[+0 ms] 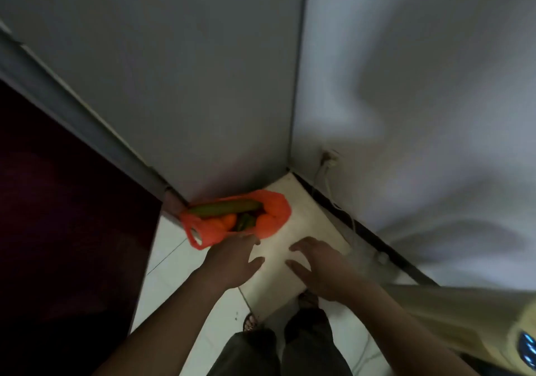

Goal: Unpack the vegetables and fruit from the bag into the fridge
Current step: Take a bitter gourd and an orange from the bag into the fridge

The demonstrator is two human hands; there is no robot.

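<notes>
Both hands are hanging empty at lower centre, fingers spread: left hand [232, 262] touching the orange bag [232, 219] of produce, right hand [319, 268] apart.

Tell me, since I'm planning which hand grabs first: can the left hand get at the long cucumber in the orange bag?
Probably yes. The left hand is open at the orange bag's mouth, and the long cucumber lies uncovered on top.
</notes>
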